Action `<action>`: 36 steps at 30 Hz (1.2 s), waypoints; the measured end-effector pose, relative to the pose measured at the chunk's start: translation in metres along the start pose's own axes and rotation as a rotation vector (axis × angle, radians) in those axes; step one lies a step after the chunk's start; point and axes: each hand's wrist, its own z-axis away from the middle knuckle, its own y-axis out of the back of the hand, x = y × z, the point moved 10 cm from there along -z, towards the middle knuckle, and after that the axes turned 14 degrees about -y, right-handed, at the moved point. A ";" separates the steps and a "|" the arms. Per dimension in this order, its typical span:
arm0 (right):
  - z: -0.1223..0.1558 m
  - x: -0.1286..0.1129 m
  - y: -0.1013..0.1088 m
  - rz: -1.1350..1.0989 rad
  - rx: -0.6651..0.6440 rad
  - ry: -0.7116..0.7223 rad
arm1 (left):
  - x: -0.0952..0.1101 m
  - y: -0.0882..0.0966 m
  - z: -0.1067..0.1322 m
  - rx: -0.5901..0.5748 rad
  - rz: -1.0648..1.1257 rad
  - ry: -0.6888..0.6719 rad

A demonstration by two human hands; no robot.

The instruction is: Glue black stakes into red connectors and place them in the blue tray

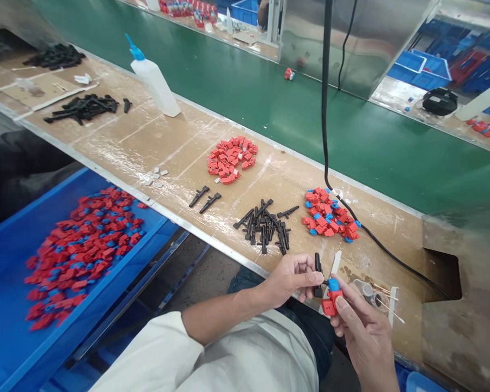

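You pinch a black part (318, 262) and a red-and-blue piece (331, 300) close together above the table edge.
Your left hand (298, 279) grips the black part upright between thumb and fingers, while your right hand (365, 324) grasps the red-and-blue piece, blue end up, its red end just beside the black part; whether the two join, you cannot tell from here. Beyond your hands, a pile of black parts (265, 223) lies on the cardboard-covered table (142, 158), with a red-and-blue heap (330, 215) to its right and a red heap (231, 158) farther back.
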 end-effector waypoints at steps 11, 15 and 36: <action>0.040 -0.039 -0.022 0.297 0.165 0.451 | 0.021 -0.006 -0.001 -0.091 -0.122 -0.171; 0.044 -0.029 -0.027 0.317 0.171 0.510 | 0.023 -0.009 0.003 -0.105 -0.165 -0.201; 0.033 0.014 -0.032 -0.330 -0.302 -0.070 | 0.024 0.002 0.025 0.173 -0.430 -0.190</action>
